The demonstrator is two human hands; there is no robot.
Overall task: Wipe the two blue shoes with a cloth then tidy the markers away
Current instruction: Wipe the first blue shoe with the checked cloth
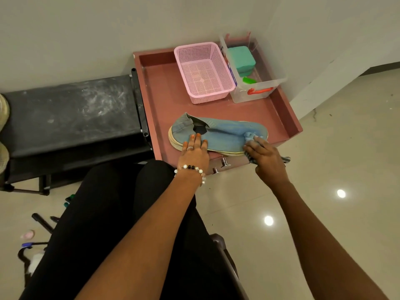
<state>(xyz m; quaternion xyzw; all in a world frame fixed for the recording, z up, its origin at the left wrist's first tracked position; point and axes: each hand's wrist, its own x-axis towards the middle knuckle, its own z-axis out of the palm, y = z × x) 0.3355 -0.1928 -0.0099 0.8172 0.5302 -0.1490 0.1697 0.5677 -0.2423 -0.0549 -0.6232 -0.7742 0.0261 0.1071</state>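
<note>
the only writing is a blue and red label on the near wall of the clear plastic box [255, 92] in the upper right of the frame, and it is too small and skewed to read. no brand shows on the blue shoe [216, 135].

the shoe lies on its side across the middle of the frame, near the front edge of the reddish tray-top table [164, 94], heel toward the left, toe toward the right, pale sole facing the person.

the left hand [194, 152] lies flat on the heel end of the shoe, fingers straight and slightly spread, pressing it down; a ring sits on one finger and a bead bracelet [191, 168] circles the wrist. the right hand [267, 158] is at the toe end, fingers curled round a bunched blue-grey cloth [251, 136] that touches the toe; a striped end of the cloth hangs out below the hand.

both forearms reach up from the bottom of the frame over black-clad legs.

behind the shoe on the table stand a pink mesh basket [203, 72] and, just right of it, the clear box holding green items. at lower left, on the floor, lie several markers [42, 221], partly hidden by the legs. a black bench [69, 109] fills the left.
</note>
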